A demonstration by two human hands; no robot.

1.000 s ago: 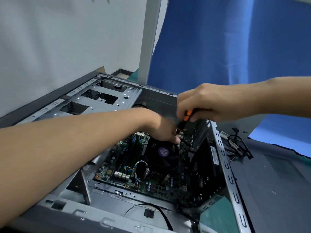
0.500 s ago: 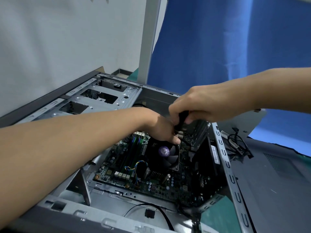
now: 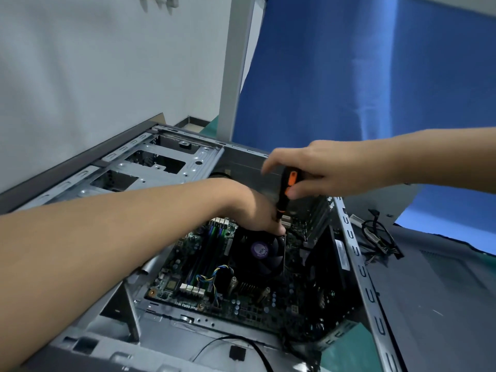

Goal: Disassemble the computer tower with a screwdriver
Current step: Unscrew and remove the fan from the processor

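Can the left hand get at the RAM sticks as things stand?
Probably yes. The left hand rests at the fan, right beside the RAM sticks, which lie uncovered on the board with the case side open above them.

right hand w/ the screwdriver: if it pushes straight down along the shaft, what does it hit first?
Most likely the left hand: the screwdriver in the right hand points down at its fingertips, by the edge of the CPU fan. The tip is hidden, so depth is uncertain; past the fingers lies the motherboard.
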